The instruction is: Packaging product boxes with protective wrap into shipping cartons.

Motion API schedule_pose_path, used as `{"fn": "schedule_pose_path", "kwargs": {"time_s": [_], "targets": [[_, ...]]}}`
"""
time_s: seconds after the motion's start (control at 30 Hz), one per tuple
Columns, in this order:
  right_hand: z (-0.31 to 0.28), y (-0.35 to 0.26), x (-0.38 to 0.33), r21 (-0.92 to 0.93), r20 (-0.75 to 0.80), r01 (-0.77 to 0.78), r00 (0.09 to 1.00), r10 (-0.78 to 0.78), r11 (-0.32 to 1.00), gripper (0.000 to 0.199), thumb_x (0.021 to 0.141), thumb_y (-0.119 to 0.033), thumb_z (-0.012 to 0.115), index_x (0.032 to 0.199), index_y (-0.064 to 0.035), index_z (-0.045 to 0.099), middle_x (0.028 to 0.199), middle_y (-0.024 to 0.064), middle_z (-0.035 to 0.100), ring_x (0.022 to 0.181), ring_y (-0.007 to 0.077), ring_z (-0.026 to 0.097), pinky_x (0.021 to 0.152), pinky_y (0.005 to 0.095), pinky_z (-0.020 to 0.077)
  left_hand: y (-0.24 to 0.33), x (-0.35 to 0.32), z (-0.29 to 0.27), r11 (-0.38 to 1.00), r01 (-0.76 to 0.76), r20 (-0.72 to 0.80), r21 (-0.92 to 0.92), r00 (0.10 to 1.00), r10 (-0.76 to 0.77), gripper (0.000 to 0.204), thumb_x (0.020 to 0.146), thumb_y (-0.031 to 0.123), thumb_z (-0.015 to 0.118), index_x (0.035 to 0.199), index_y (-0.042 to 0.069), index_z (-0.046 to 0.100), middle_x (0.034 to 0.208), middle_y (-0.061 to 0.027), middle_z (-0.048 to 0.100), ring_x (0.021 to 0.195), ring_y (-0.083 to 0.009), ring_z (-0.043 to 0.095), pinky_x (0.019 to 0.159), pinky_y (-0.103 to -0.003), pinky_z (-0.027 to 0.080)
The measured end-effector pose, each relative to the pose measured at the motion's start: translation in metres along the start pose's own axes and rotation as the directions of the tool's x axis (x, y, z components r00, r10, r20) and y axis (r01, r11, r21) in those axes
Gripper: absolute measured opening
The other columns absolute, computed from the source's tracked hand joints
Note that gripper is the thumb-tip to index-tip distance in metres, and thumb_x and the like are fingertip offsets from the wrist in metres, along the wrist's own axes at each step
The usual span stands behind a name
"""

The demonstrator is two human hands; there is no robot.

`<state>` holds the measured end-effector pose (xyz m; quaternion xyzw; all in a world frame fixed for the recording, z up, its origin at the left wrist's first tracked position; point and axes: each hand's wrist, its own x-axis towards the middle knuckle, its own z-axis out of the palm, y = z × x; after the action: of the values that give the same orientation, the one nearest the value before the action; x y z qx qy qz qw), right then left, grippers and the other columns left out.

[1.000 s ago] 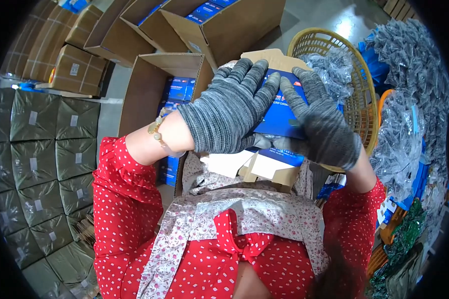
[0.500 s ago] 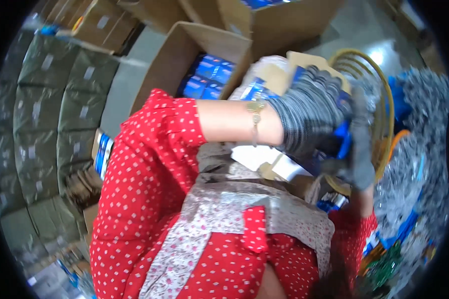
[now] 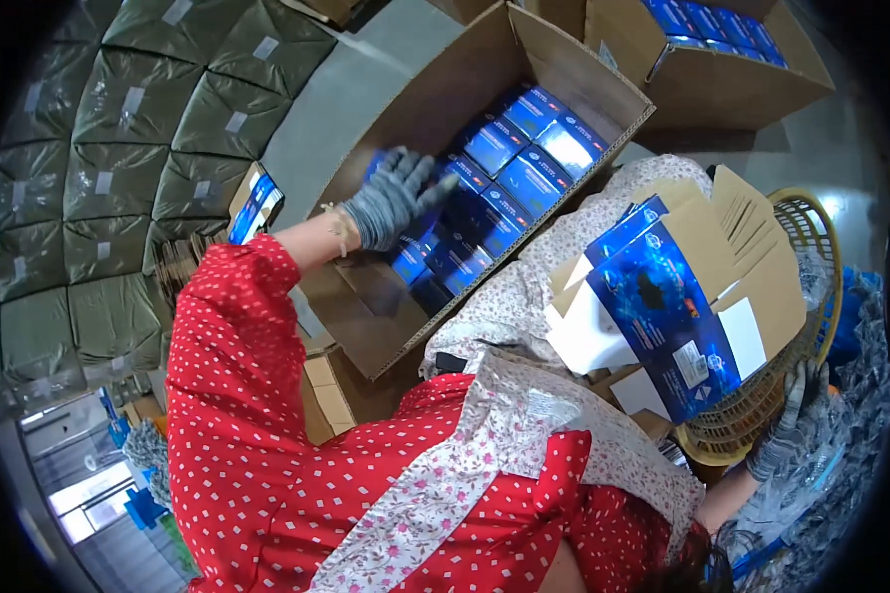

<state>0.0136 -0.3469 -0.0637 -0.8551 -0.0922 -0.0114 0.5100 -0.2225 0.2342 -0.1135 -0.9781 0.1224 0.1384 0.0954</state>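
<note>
My left hand [image 3: 394,203], in a grey knitted glove, is over the large open carton [image 3: 405,109], its fingers stretched and apart. Beneath and around it are rows of small blue boxes [image 3: 494,148]; one beside the fingers is blurred. On my lap lies a stack of unfolded box blanks [image 3: 653,296], blue printed side and brown card showing. At the right, my right hand [image 3: 791,425], also gloved, reaches between the yellow basket [image 3: 732,420] and a heap of clear plastic pieces [image 3: 860,366]. Its fingers look extended, with no held thing visible.
Another open carton [image 3: 742,89] with blue boxes stands at the far right. Green wrapped bales [image 3: 119,168] are stacked along the left. Folded brown cardboard [image 3: 173,267] lies beside them. A floral cloth [image 3: 504,306] covers my lap.
My left hand has moved left, away from my right hand and the box blanks, to the large carton. My right hand has dropped down and right beside the basket. The view has shifted.
</note>
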Motion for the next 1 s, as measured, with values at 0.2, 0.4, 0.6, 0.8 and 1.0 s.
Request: {"fn": "schedule_pose_path", "kwargs": {"time_s": [0.2,0.4,0.6,0.8,1.0], "targets": [[0.003,0.01,-0.005,-0.151,0.105,0.042,0.994,-0.026,0.988,0.051,0.098,-0.019,0.057,0.141,0.0013,0.04,0.14,0.016,0.047,0.124,0.0242,0.05,0.106,0.0374,0.0403,0.018,-0.03,0.142,0.987,-0.116,0.138,-0.108,0.982,0.13,0.062,0.087,0.023,0.052,0.145,0.007,0.034,0.137,-0.0239,0.045,0.128,-0.0417,0.044,0.11,-0.058,0.027],[-0.033,-0.002,-0.023,-0.243,0.023,-0.015,1.0,0.021,0.97,0.049,0.096,-0.019,0.06,0.139,-0.001,0.045,0.138,0.0151,0.051,0.122,0.0238,0.052,0.105,0.0371,0.0412,0.009,0.008,0.214,0.99,-0.091,0.138,-0.11,0.985,0.106,0.052,0.094,0.019,0.038,0.145,0.007,0.034,0.141,-0.0244,0.043,0.133,-0.0432,0.039,0.112,-0.058,0.027],[0.03,-0.07,-0.03,-0.324,0.186,0.029,0.982,0.034,0.946,0.059,0.087,-0.025,0.071,0.137,-0.0014,0.049,0.137,0.0147,0.053,0.126,0.0254,0.05,0.107,0.0365,0.039,0.004,0.006,0.199,0.85,0.311,0.309,-0.425,0.933,-0.186,0.053,0.095,0.025,0.047,0.144,0.01,0.037,0.141,-0.0225,0.044,0.129,-0.0447,0.042,0.111,-0.049,0.031],[0.089,-0.1,-0.025,-0.699,0.415,0.441,0.891,-0.182,0.563,0.087,0.066,-0.036,0.084,0.136,0.0001,0.048,0.131,0.0255,0.053,0.126,0.0397,0.048,0.107,0.0436,0.0377,0.049,0.111,-0.018,0.76,0.035,-0.537,-0.648,0.687,-0.49,0.07,0.08,0.03,0.074,0.137,0.001,0.046,0.132,-0.0271,0.05,0.124,-0.0406,0.048,0.104,-0.046,0.04],[0.089,-0.098,-0.031,-0.623,0.39,0.481,0.875,-0.289,0.617,0.073,0.065,-0.035,0.083,0.123,0.0023,0.057,0.116,0.0244,0.062,0.108,0.0368,0.061,0.09,0.0435,0.0482,0.162,0.129,-0.115,0.822,-0.393,-0.617,-0.412,0.784,0.066,0.092,0.077,0.058,0.068,0.141,-0.001,0.04,0.145,-0.0302,0.035,0.14,-0.0454,0.027,0.114,-0.056,0.018]]}}
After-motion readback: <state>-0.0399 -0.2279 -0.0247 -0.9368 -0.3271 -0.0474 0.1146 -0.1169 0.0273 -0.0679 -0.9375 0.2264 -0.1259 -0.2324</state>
